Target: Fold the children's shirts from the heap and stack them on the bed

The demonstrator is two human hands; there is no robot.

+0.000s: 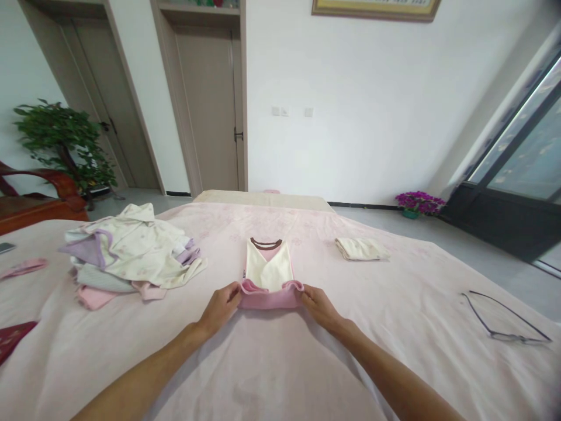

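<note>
A small pink and cream shirt [268, 266] with a brown neckline lies in front of me, its sides and sleeves folded inward. Its pink lower edge is turned up toward the neckline. My left hand [222, 305] pinches the left corner of that turned-up edge. At the right corner, my right hand [319, 304] grips the same pink fabric between thumb and fingers. Beyond my right hand rests a folded cream garment [362, 249]. A loose heap of baby clothes [135, 251], in cream, lilac, grey and pink, sits to the left.
A pale pink sheet [272, 374] covers the surface. Eyeglasses [504, 321] lie at the right. Along the left edge are a pink strip of cloth [24, 268], a dark red item [15, 340] and a phone [6, 248]. Purple flowers [419, 202] stand on the floor.
</note>
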